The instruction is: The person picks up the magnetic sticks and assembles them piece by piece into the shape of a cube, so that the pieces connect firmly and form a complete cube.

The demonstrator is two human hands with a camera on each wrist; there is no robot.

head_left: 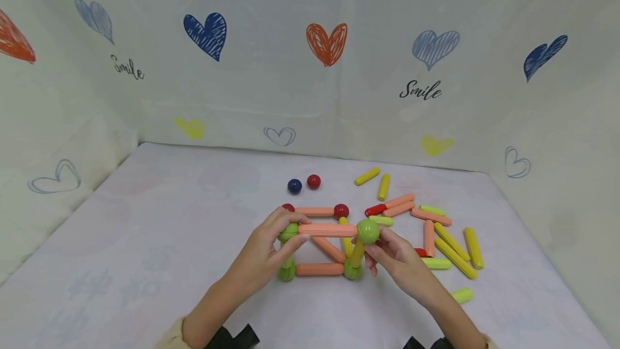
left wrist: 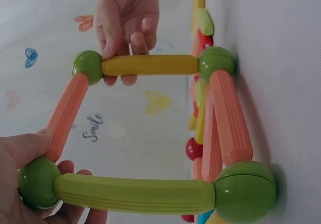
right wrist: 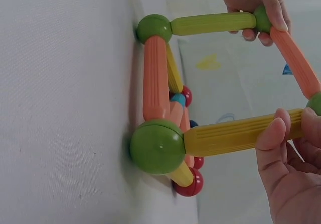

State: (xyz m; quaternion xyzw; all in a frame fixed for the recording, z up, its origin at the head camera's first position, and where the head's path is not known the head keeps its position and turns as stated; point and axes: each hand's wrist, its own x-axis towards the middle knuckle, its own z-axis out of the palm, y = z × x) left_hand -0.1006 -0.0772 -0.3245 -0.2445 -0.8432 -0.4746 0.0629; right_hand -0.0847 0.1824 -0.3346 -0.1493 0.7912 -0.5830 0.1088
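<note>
A frame of sticks joined by balls stands upright on the table. My left hand (head_left: 254, 249) grips its upper left green ball (left wrist: 37, 184), with the thumb on the end of the top orange stick (head_left: 326, 230). My right hand (head_left: 404, 268) pinches the upright yellow stick (right wrist: 220, 136) just under the upper right green ball (head_left: 368, 231). A yellow-green stick (left wrist: 135, 193) forms the left upright. Along the bottom, an orange stick (head_left: 319, 269) joins two green balls. Behind it lie more sticks, with a red ball (head_left: 341, 210) at the rear corner.
Loose yellow, orange, red and yellow-green sticks lie scattered at the right, among them a long yellow stick (head_left: 455, 258). A blue ball (head_left: 294, 186) and a red ball (head_left: 314, 181) sit behind the frame. A curtain (head_left: 271, 85) printed with hearts hangs beyond the table's back edge.
</note>
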